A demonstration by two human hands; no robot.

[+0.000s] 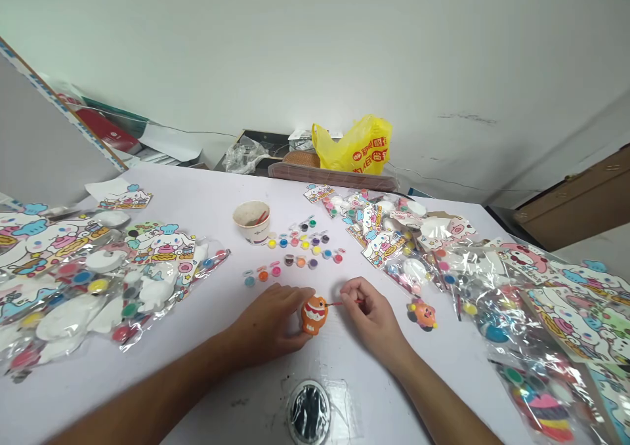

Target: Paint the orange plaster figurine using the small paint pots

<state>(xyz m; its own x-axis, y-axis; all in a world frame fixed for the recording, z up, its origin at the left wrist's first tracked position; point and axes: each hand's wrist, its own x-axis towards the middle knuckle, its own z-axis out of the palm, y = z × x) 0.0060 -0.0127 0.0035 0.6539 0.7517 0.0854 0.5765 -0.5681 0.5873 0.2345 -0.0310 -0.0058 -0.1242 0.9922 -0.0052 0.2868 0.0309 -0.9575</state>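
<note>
The small figurine (pixel 314 323) wears orange paint with a slight gloss; the thin brush (pixel 335 304) has a smooth red handle; the little paint pots (pixel 315 250) look like plastic; the cup (pixel 256 234) looks like paper, pale and printed outside. Clear plastic packets (pixel 162 310) are crinkled and highly glossy, over chalky white shapes (pixel 69 317) and smooth printed cards (pixel 162 243); the yellow bag (pixel 357 148) is thin, creased plastic. The tabletop (pixel 197 195) is smooth with a soft sheen; the round disc (pixel 309 412) is dark and glossy; the wall (pixel 275 51) is matt and scuffed.
</note>
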